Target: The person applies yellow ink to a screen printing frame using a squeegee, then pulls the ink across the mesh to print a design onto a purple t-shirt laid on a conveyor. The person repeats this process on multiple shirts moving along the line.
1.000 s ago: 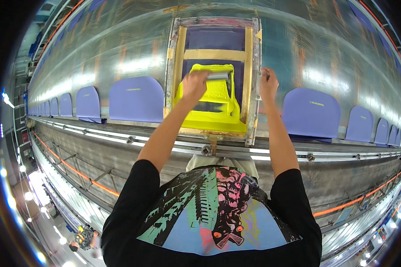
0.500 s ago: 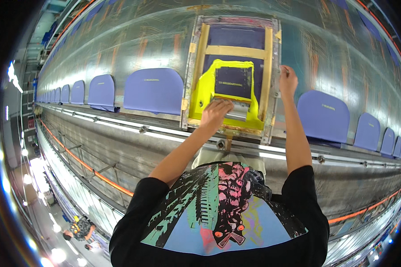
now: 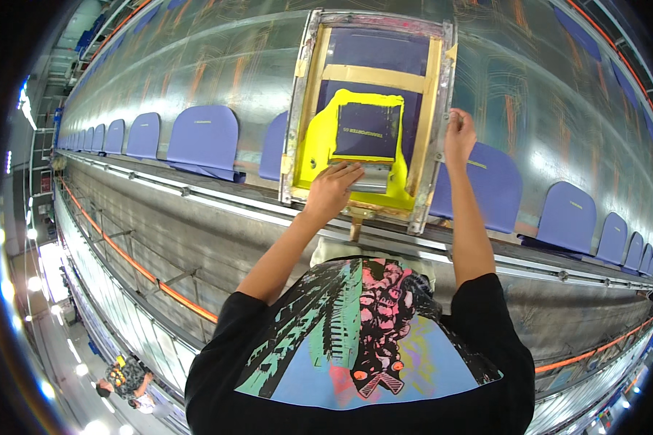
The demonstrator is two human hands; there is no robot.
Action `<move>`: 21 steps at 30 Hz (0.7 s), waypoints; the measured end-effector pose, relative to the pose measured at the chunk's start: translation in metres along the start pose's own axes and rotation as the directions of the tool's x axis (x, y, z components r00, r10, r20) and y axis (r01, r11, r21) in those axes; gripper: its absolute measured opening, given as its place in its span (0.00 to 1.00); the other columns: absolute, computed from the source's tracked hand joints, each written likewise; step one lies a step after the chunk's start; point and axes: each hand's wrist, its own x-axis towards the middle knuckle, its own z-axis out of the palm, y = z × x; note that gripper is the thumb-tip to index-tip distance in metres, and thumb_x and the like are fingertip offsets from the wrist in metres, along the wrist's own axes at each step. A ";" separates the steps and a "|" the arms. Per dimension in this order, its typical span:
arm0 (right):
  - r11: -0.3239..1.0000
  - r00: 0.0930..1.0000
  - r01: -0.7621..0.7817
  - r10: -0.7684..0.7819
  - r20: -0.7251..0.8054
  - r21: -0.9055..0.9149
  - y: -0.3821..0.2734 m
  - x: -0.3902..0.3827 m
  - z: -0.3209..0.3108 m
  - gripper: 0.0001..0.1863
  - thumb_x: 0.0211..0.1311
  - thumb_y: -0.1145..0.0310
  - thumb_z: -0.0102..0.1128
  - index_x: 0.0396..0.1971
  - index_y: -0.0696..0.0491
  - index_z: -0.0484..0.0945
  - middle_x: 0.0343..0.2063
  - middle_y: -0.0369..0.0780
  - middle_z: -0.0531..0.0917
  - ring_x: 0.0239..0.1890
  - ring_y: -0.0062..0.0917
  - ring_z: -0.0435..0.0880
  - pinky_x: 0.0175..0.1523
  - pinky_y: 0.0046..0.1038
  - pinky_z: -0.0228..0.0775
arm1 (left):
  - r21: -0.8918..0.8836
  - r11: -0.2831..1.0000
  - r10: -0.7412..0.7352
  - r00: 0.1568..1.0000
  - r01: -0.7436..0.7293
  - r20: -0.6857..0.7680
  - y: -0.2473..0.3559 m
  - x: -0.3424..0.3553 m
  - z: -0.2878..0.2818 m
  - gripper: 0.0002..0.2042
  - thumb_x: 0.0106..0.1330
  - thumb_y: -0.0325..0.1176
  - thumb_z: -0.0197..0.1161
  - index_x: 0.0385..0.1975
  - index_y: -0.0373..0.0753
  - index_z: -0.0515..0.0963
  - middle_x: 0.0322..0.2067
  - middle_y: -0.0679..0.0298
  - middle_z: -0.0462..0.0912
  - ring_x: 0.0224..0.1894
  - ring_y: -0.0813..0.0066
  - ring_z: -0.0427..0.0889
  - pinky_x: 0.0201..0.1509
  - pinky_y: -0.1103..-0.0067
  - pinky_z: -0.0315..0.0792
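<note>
Metal table (image 3: 257, 76): long and shiny, running off to both sides under bright workshop lights.
Squeegee (image 3: 372, 179): a grey bar lying across the near part of the frame (image 3: 292, 148), resting in yellow ink (image 3: 321, 138).
Ink: a thick border around a dark rectangle (image 3: 366, 123), which shows small yellow lettering and lies just beyond the squeegee.
Left hand (image 3: 331, 187): closed over the left end of the squeegee, fingers laid along its top.
Right hand (image 3: 461, 134): narrow, fingers curled, at the right side of the frame; whether it grips anything cannot be told.
Frame: slightly turned on the table, with a tan strip (image 3: 377, 76) crossing its far half.
Step in hand: apparently spreading ink, the squeegee being at the near end of the rectangle.
Next move: would seem to call for keeping ink off the frame's edge and the frame steady.
Purple panels (image 3: 203, 141): rounded, in a row along the table's near edge, left and right of the frame.
Co-worker (image 3: 127, 380): small, far off at lower left.
</note>
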 end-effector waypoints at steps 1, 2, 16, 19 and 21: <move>1.000 1.000 -0.016 0.016 0.004 0.000 -0.003 -0.006 0.010 0.10 0.74 0.62 0.60 0.43 0.51 0.84 0.20 0.40 0.78 0.23 0.27 0.76 0.34 0.33 0.70 | -0.008 0.999 -0.032 0.999 0.032 0.017 -0.010 -0.005 -0.006 0.24 0.58 0.21 0.64 0.56 0.45 0.82 0.59 0.64 0.83 0.61 0.55 0.80 0.65 0.64 0.75; 0.999 0.999 -0.032 0.032 0.007 0.000 -0.006 -0.010 0.018 0.10 0.74 0.62 0.60 0.43 0.51 0.84 0.20 0.40 0.78 0.23 0.27 0.76 0.34 0.33 0.70 | -0.008 0.999 -0.038 0.999 0.038 0.008 -0.017 -0.009 -0.008 0.24 0.58 0.21 0.64 0.56 0.45 0.82 0.59 0.64 0.83 0.62 0.55 0.80 0.66 0.64 0.75; 0.996 1.000 -0.028 0.028 -0.005 -0.080 -0.005 -0.001 0.049 0.11 0.74 0.62 0.58 0.45 0.51 0.84 0.22 0.43 0.82 0.26 0.36 0.81 0.36 0.39 0.72 | 0.147 0.986 0.081 0.997 -0.082 0.008 -0.040 -0.043 -0.019 0.23 0.59 0.22 0.61 0.56 0.45 0.81 0.60 0.66 0.82 0.62 0.56 0.80 0.67 0.57 0.71; 0.997 0.999 -0.044 0.043 -0.015 -0.069 -0.002 -0.006 0.044 0.11 0.74 0.61 0.58 0.46 0.50 0.84 0.23 0.44 0.83 0.26 0.38 0.82 0.37 0.39 0.72 | 0.159 0.981 0.121 0.990 -0.108 -0.070 -0.056 0.001 -0.012 0.21 0.58 0.21 0.60 0.52 0.46 0.83 0.53 0.65 0.86 0.54 0.59 0.84 0.57 0.63 0.78; 0.998 0.999 -0.034 0.033 -0.015 -0.060 -0.007 -0.008 0.041 0.11 0.74 0.62 0.58 0.46 0.49 0.84 0.22 0.44 0.82 0.26 0.37 0.82 0.37 0.40 0.73 | 0.127 0.991 0.042 0.997 -0.033 -0.067 -0.068 0.052 -0.018 0.20 0.60 0.22 0.59 0.50 0.48 0.85 0.45 0.62 0.88 0.45 0.58 0.86 0.48 0.64 0.80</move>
